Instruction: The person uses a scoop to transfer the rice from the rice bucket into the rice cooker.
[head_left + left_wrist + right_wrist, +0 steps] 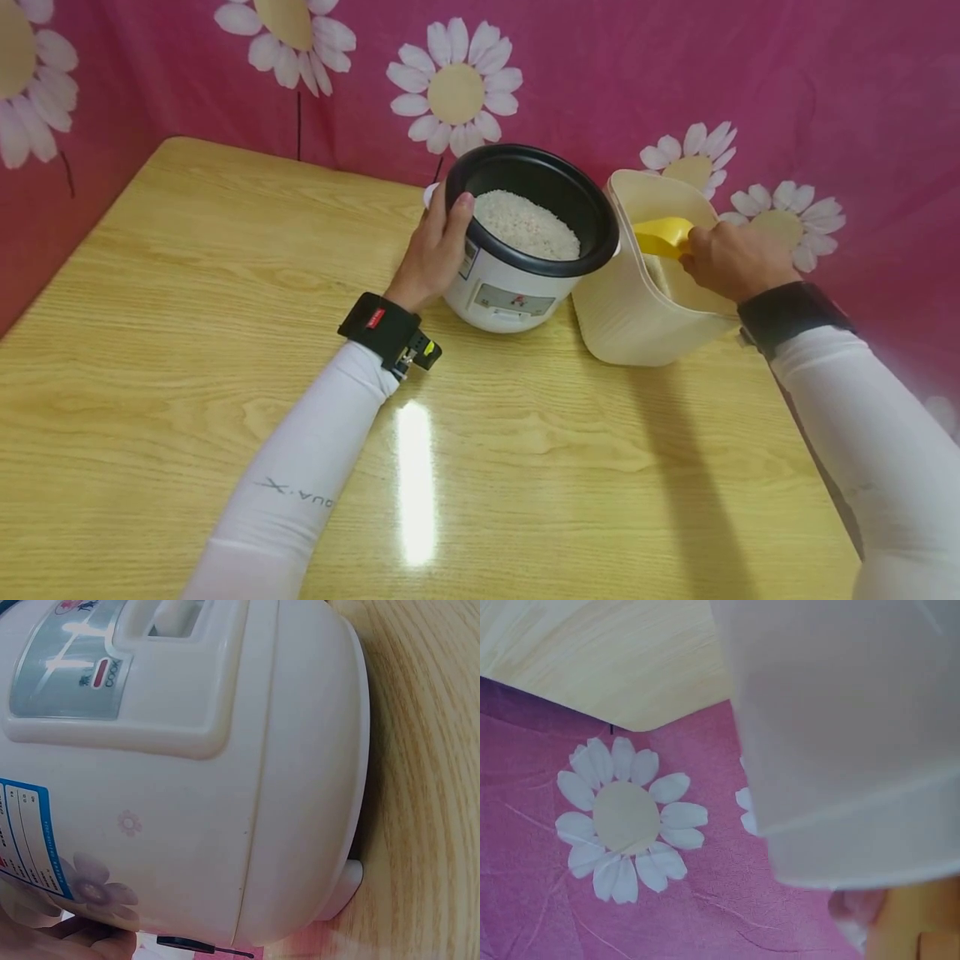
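Note:
A white rice cooker (498,298) with a black rim stands on the table, white rice (525,225) lying in its dark pot. My left hand (438,242) grips the cooker's left side, thumb at the rim; in the left wrist view its fingers (67,941) lie against the cooker's side. To the right, touching or nearly touching the cooker, is a cream plastic bin (626,321). My right hand (738,258) holds a yellow scoop (660,236) by its handle over the bin's mouth. The scoop's lower part is hidden inside the bin, where some pale grain shows.
The wooden table (225,350) extends left and toward me. Close behind the cooker and bin hangs a pink cloth (570,75) printed with white daisies. The table's right edge runs just beyond the bin.

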`<move>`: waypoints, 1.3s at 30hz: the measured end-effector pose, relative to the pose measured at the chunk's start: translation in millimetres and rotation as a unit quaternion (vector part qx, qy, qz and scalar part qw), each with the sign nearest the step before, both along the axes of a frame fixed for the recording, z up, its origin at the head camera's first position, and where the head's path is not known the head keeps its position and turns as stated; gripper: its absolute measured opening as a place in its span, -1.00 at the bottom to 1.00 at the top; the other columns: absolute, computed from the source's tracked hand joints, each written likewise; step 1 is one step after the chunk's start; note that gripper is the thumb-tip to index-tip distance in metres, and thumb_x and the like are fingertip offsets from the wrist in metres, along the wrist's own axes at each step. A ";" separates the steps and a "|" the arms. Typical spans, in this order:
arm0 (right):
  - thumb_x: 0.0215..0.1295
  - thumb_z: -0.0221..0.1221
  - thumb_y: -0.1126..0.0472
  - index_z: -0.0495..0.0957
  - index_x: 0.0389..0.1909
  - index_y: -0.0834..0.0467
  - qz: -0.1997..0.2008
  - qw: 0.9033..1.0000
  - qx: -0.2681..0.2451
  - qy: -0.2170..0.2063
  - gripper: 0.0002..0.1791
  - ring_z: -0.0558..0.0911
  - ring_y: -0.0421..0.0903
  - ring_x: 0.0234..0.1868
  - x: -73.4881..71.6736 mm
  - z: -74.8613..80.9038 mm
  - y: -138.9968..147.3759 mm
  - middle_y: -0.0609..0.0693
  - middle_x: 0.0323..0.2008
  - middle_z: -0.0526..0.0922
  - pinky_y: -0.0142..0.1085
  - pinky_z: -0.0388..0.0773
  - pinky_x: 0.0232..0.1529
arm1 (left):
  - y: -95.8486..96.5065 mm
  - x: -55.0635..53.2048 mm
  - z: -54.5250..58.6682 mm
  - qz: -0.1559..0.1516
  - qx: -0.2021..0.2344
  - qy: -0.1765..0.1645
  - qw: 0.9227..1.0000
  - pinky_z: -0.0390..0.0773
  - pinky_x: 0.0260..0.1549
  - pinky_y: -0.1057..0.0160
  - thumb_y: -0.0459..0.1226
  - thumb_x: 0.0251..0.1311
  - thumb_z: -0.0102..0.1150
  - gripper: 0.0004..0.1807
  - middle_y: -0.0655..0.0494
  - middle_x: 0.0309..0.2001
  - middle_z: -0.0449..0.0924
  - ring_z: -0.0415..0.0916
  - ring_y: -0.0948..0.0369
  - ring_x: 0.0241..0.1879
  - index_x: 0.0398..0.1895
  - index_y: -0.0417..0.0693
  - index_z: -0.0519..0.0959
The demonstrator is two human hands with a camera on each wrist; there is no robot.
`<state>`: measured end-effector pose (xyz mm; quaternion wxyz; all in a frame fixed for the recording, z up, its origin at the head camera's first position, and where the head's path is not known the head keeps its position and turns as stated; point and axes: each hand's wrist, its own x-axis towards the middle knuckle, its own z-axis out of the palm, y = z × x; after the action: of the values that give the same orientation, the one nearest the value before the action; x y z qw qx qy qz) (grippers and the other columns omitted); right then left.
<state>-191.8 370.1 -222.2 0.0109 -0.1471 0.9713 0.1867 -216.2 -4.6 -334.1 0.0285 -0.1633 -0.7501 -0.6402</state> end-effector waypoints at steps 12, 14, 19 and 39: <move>0.29 0.25 0.18 0.28 0.22 0.27 -0.096 0.988 -0.072 -0.100 -0.44 0.54 -0.01 -0.67 -4.5 -3.1 1.0 0.21 -0.35 0.56 -0.03 0.74 -0.51 | -0.2 0.9 1.9 0.003 -0.001 0.007 1.000 0.18 0.59 -0.14 0.11 0.58 -0.37 -0.35 -0.04 0.58 0.18 0.20 0.05 0.53 0.64 0.16 0.02; 0.29 0.25 0.14 0.36 0.16 0.28 -0.101 0.985 -0.071 -0.118 -0.49 0.54 -0.01 -0.65 -4.5 -2.5 2.5 0.18 -0.38 0.58 -0.07 0.73 -0.50 | 0.7 1.1 2.5 0.001 0.001 0.009 1.000 0.18 0.59 -0.14 0.11 0.59 -0.37 -0.35 -0.03 0.58 0.18 0.20 0.05 0.53 0.64 0.17 0.03; 0.35 0.23 0.04 0.64 -0.20 0.24 -0.104 0.982 -0.061 -0.146 -0.70 0.55 -0.03 -0.61 -2.3 0.5 3.1 0.04 -0.54 0.62 -0.15 0.68 -0.48 | 1.3 1.9 3.8 -0.002 -0.002 0.002 1.000 0.19 0.58 -0.15 0.12 0.59 -0.37 -0.35 -0.04 0.58 0.18 0.20 0.04 0.52 0.63 0.17 0.02; 0.51 0.06 -0.16 0.75 0.02 0.19 -0.155 0.946 -0.137 -0.249 -0.47 0.66 -0.08 -0.44 -1.3 -6.9 1.9 0.01 -0.38 0.75 -0.24 0.67 -0.38 | 0.8 1.5 1.1 0.005 0.008 0.010 1.000 0.20 0.57 -0.16 0.11 0.59 -0.36 -0.36 -0.07 0.56 0.21 0.22 0.03 0.51 0.61 0.12 0.06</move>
<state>-193.1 372.0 -229.0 0.2614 -0.0364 0.9645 0.0049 -214.6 -3.8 -333.0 0.0400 -0.1655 -0.7457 -0.6442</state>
